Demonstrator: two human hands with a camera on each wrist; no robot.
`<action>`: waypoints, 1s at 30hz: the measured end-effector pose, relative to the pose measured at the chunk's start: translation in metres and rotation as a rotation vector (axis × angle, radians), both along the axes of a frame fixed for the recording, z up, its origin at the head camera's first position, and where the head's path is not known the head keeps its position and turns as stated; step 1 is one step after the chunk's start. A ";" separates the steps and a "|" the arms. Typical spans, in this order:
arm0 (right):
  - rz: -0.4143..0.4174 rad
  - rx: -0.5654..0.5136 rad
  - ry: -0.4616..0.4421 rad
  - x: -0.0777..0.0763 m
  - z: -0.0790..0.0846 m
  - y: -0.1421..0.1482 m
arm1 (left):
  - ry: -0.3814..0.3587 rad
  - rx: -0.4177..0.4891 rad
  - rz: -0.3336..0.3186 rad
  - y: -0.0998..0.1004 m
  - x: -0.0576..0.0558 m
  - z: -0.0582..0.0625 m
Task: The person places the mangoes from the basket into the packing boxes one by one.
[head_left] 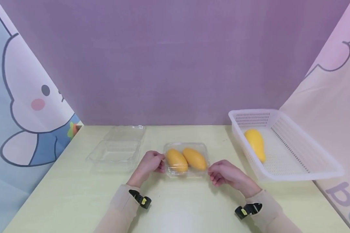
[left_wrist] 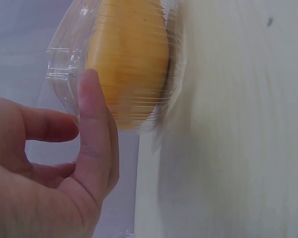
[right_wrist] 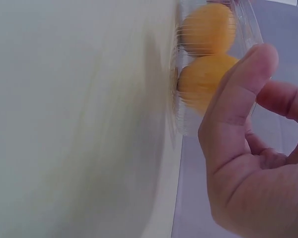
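Note:
A clear plastic clamshell box (head_left: 187,173) with its lid down sits near the middle of the table, two yellow mangoes (head_left: 176,160) side by side inside it. My left hand (head_left: 152,161) pinches the rim at the box's left end between thumb and fingers. At the opposite end my right hand (head_left: 228,174) pinches the rim the same way, seen from close up in the right wrist view. Through the ribbed wall a mango (left_wrist: 126,59) shows in the left wrist view, right beside my fingers.
A second clear clamshell box (head_left: 113,152) stands with its lid raised on the left of the table. On the right is a white perforated plastic basket (head_left: 306,177) holding one mango (head_left: 255,145). A purple panel (head_left: 175,64) rises along the table's back edge.

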State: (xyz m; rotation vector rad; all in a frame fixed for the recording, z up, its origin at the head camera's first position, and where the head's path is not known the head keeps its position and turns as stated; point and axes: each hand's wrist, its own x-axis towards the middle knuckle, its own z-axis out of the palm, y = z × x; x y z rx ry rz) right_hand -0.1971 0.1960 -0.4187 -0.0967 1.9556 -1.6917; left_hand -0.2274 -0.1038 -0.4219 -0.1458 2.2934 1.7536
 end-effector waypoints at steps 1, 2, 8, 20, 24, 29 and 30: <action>-0.002 0.002 0.000 0.000 0.000 0.000 | -0.002 -0.007 0.000 0.000 0.000 0.000; -0.004 0.005 0.001 0.001 0.000 -0.001 | -0.006 -0.015 -0.002 0.000 0.001 0.000; -0.019 0.014 0.005 0.002 0.000 -0.003 | -0.018 -0.044 -0.044 -0.003 0.012 0.001; -0.038 0.028 0.006 0.005 0.003 -0.003 | -0.016 0.009 -0.127 -0.003 0.035 0.006; -0.043 0.031 0.002 0.006 0.004 -0.003 | -0.011 0.035 -0.127 -0.002 0.036 0.005; -0.056 0.043 -0.001 0.007 0.006 -0.002 | 0.017 0.072 -0.108 0.001 0.033 -0.001; -0.061 0.047 -0.001 0.007 0.006 -0.001 | 0.021 0.078 -0.104 0.003 0.032 -0.001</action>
